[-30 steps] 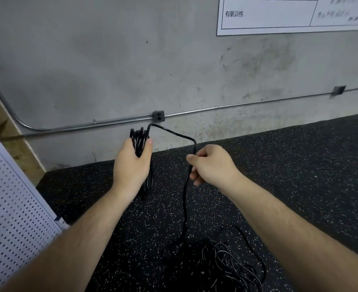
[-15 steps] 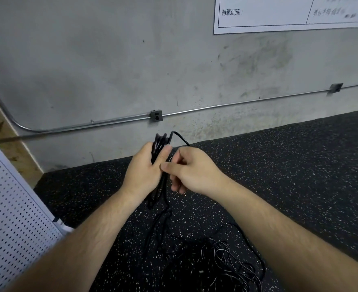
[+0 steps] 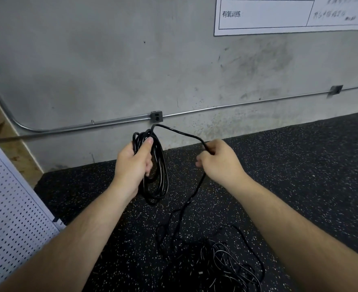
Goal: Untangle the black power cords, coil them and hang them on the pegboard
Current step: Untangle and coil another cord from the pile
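Head view: speckled black floor (image 3: 300, 165) meets a grey wall (image 3: 89, 60), pegboard (image 3: 9, 218) at left; the left hand (image 3: 131, 165) grips the coil (image 3: 159, 182), the right hand (image 3: 220, 163) pinches its loose cord (image 3: 182, 133) above the tangle (image 3: 220, 260).

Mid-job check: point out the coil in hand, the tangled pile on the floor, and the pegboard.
coil (image 3: 153, 197): head view, bottom of the hanging loops.
tangled pile (image 3: 222, 262): head view, middle of the heap.
pegboard (image 3: 9, 218): head view, perforated white face.
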Tool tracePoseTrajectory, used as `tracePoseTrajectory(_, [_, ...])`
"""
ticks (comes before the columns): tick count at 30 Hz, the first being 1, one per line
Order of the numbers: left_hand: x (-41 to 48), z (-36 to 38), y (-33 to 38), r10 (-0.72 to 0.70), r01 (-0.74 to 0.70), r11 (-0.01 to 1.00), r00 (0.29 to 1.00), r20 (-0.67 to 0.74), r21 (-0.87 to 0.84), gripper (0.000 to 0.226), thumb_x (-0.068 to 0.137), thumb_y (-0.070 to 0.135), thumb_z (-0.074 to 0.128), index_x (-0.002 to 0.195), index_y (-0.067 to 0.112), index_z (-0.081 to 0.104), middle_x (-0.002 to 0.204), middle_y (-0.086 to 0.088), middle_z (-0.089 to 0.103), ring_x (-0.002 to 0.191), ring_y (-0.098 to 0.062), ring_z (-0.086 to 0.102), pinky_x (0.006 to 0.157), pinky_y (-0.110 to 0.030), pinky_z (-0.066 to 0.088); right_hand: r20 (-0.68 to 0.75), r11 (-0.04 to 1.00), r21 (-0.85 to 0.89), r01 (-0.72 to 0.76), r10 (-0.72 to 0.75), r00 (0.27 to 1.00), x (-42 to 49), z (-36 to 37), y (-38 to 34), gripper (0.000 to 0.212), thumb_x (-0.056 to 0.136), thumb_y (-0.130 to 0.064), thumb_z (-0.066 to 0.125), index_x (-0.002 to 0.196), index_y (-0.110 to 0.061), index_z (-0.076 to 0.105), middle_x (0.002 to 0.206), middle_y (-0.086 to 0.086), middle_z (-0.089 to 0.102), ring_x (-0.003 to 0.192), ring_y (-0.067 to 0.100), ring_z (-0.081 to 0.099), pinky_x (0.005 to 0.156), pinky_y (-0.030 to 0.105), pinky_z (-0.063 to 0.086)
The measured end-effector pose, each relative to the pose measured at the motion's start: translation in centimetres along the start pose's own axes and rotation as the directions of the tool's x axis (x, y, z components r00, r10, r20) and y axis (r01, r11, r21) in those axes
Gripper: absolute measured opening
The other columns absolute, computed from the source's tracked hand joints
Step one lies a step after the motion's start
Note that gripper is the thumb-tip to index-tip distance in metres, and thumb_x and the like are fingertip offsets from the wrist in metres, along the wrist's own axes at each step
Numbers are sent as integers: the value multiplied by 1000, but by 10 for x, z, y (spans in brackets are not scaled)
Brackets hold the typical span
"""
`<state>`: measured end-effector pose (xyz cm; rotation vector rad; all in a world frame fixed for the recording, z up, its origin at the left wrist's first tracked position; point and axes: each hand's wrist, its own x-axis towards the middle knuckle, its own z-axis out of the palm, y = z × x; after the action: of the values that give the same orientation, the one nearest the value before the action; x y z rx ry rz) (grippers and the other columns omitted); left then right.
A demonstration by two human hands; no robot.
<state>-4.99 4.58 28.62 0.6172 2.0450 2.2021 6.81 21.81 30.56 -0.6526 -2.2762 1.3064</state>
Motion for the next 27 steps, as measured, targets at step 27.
tracePoseTrajectory(27, [27, -42, 43, -50, -92, 831, 970, -238, -549, 30, 103, 29, 60, 76, 21, 50, 55, 8, 35, 45, -6, 29, 41, -19, 28, 712, 869, -474, 143, 283, 642, -39, 93, 123, 22, 106, -29, 52, 119, -23, 69, 121, -4, 69, 106, 14, 63, 95, 31, 51])
